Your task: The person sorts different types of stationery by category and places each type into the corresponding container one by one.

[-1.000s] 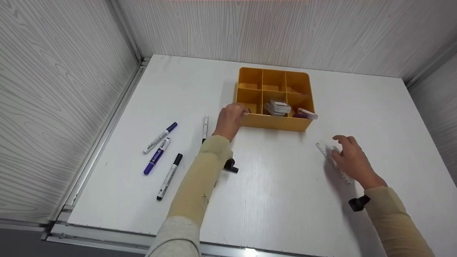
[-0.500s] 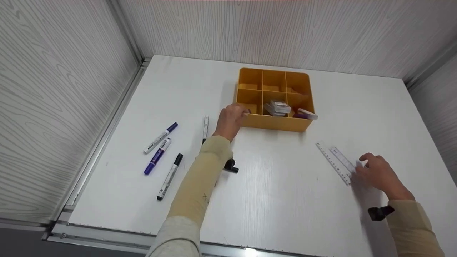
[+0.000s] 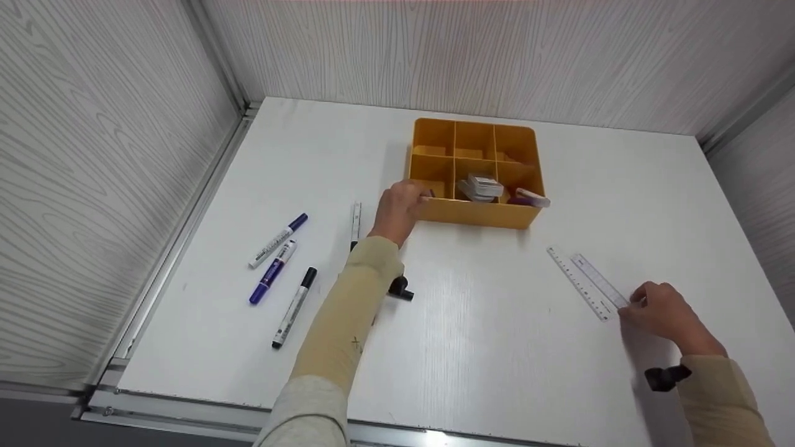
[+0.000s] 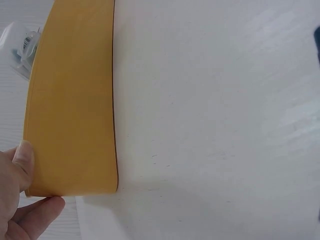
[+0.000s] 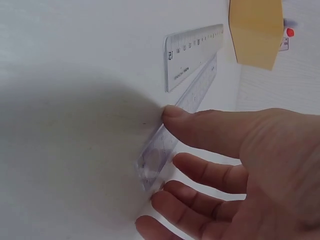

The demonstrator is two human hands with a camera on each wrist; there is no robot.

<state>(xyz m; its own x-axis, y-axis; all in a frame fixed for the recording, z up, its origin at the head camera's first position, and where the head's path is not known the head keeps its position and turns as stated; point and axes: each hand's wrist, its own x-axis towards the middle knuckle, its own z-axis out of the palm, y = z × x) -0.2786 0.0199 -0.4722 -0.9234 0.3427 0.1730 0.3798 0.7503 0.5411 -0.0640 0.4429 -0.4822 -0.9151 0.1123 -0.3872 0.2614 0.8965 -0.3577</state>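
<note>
At the front left corner of a yellow compartment box [image 3: 475, 213], my left hand [image 3: 397, 211] grips the wall, with the thumb [image 4: 24, 159] on the front face and fingers round the side. Two clear rulers lie almost parallel on the right of the table. My right hand [image 3: 661, 313] pinches the near end of the right-hand clear ruler [image 3: 597, 279], thumb on one edge and fingers along the other in the right wrist view. The other clear ruler [image 3: 579, 282], with printed numbers, lies flat just left of it, untouched.
White card-like packs [image 3: 481, 187] and pens [image 3: 529, 198] stand in the box's front compartments. On the left lie a blue-capped marker [image 3: 278, 241], a purple marker [image 3: 273, 272] and a black-capped marker [image 3: 294, 308]. A further white marker [image 3: 356, 225] is partly hidden by the left arm.
My right hand has drawn back to the lower right, uncovering the rulers, and now holds the near end of one. The left hand stays on the box corner.
</note>
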